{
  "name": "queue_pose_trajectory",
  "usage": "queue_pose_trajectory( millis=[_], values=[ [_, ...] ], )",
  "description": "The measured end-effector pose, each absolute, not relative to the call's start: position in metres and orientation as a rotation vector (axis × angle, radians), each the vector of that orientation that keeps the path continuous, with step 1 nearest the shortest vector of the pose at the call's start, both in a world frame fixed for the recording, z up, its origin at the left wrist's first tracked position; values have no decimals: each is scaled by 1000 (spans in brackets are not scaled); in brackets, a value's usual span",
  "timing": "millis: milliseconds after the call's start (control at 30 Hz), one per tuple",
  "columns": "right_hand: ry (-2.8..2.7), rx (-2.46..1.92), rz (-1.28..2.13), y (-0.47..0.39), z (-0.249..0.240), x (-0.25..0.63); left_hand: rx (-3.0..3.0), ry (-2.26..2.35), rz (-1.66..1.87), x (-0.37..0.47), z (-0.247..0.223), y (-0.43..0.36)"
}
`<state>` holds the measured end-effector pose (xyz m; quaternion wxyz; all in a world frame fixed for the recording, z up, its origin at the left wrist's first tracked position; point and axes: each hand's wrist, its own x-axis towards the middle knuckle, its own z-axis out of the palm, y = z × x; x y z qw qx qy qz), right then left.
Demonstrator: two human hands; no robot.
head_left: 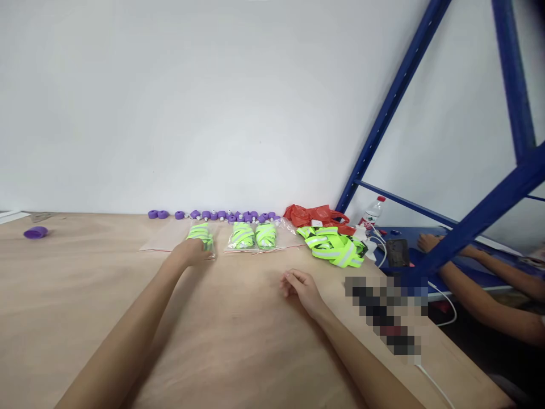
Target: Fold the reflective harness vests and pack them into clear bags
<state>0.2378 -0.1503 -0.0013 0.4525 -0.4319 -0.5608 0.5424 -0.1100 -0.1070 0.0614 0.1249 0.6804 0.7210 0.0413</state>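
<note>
My left hand (191, 253) reaches over the near side of a clear plastic bag with a folded neon-yellow reflective strap (200, 232) in it. Its fingers bend down at the bag, their tips partly hidden. To the right lie two more clear bags with bundled reflective straps, one bundle (243, 235) beside the other (266, 234). My right hand (301, 289) is held over the brown tabletop with loosely bent fingers, and nothing shows in it. Nearest to it is a loose heap of yellow-green reflective straps (334, 247).
Purple round pieces (221, 216) line the wall; a purple cup-like piece (36, 232) lies far left. A red plastic bag (313, 216) and a bottle (373, 211) stand behind the heap. Blue rack posts (387, 108) rise at right. Another person's arms (481, 298) rest beyond.
</note>
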Motion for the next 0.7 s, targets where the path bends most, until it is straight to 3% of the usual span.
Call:
queue_pose_trajectory(
  millis=[433, 700],
  values=[
    [-1504, -1044, 1268, -149, -1, 238, 2025, 2368, 165, -83, 30, -106],
    [-1689, -1247, 951, -143, -6, 241, 2211, 2284, 540, -50, 6, -111]
  ],
)
